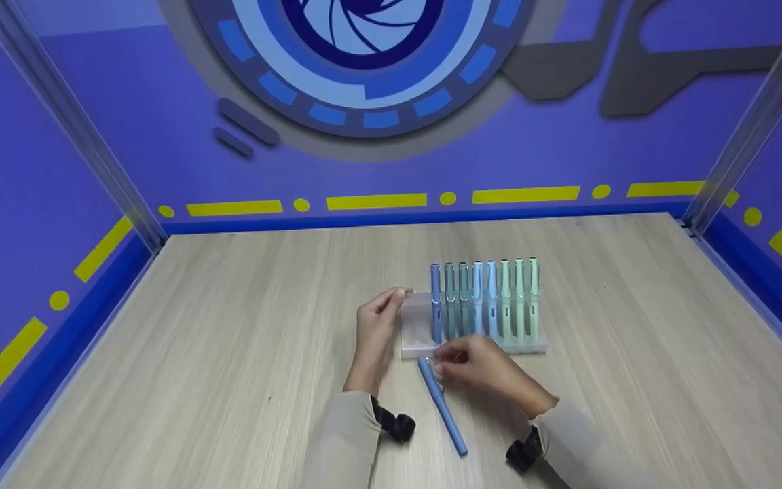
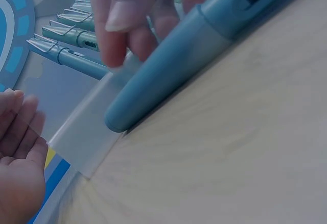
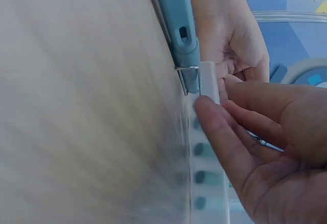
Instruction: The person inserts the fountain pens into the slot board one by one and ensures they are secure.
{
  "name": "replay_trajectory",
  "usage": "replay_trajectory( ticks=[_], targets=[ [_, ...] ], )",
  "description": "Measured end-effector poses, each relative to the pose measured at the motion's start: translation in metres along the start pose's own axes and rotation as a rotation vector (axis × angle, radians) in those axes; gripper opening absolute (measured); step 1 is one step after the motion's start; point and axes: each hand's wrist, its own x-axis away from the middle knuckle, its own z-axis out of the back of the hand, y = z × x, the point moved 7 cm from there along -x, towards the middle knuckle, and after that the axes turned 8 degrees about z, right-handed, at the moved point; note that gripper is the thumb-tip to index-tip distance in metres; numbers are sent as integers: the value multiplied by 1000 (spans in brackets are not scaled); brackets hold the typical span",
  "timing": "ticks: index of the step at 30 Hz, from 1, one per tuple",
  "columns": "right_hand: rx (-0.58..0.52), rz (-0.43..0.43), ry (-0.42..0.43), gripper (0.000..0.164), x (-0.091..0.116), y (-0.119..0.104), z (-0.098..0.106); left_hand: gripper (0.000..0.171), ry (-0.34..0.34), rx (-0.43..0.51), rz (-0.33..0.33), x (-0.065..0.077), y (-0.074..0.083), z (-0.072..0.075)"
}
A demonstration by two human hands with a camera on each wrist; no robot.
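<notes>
A clear pen stand (image 1: pixel 415 354) holds an upright row of blue, dark green, light blue and pale green pens (image 1: pixel 491 299). My left hand (image 1: pixel 375 333) pinches the stand's upper left corner with thumb and index finger. At the front edge of the stand is my right hand (image 1: pixel 482 363), its fingertips overlapping the base near the lying pen's clip. That capped blue pen (image 1: pixel 447 414) lies slanted on the table between my wrists, clip end toward the stand. In the right wrist view its clip (image 3: pixel 189 76) sits beside the right fingertips, with no pen between them.
The light wooden table (image 1: pixel 228 353) runs back to a purple-blue printed wall (image 1: pixel 364 170) with yellow dashes. Side walls and metal posts (image 1: pixel 79 129) bound it left and right. Black wrist cameras (image 1: pixel 396 424) sit at both sleeves.
</notes>
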Motion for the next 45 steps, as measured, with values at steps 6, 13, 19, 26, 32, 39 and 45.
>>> replay_trajectory(
  ticks=[6,13,19,26,32,39,45],
  targets=[
    [-157,-70,-46,24,2,7,-9,27,0,12,-8,0,1,-2],
    [-222,-100,-58,25,3,8,-13,28,-6,-2,-2,-1,2,-3],
    [-198,-84,-44,26,4,6,-13,27,-1,5,-11,-2,2,-4],
    [-145,-82,-21,30,3,3,-14,26,-5,27,-22,-4,2,-3],
    [-149,-83,-26,35,1,2,-19,26,11,8,-1,-1,1,1],
    [-177,-104,-27,41,1,3,-22,27,11,-12,18,0,0,1],
    [-166,-90,-27,42,1,2,-25,28,-4,-6,45,-1,-1,0]
  ],
)
